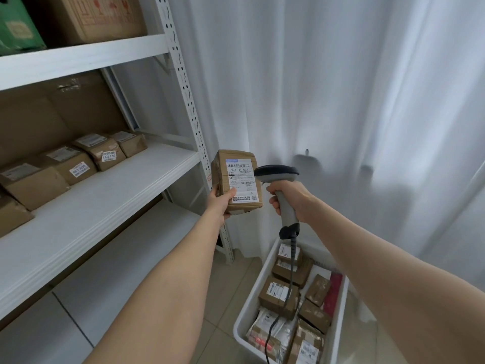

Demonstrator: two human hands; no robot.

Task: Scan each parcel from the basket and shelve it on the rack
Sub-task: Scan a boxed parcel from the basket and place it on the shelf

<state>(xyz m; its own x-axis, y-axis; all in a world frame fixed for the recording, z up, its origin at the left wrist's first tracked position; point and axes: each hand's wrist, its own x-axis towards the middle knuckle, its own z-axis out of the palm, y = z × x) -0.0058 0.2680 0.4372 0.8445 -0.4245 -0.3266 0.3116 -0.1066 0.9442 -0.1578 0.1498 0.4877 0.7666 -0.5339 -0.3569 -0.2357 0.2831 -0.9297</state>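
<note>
My left hand grips a small brown cardboard parcel upright, its white shipping label facing me. Just to its right, my right hand holds a grey handheld barcode scanner by the handle, its dark head pointing left at the label. The scanner's coiled cable hangs down over the white basket on the floor, which holds several more brown and white parcels. The white metal rack stands at the left.
Several labelled parcels sit in a row at the back of the rack's middle shelf, with bare shelf in front of them. Large cartons and a green box fill the top shelf. A white curtain hangs behind. The floor is tiled.
</note>
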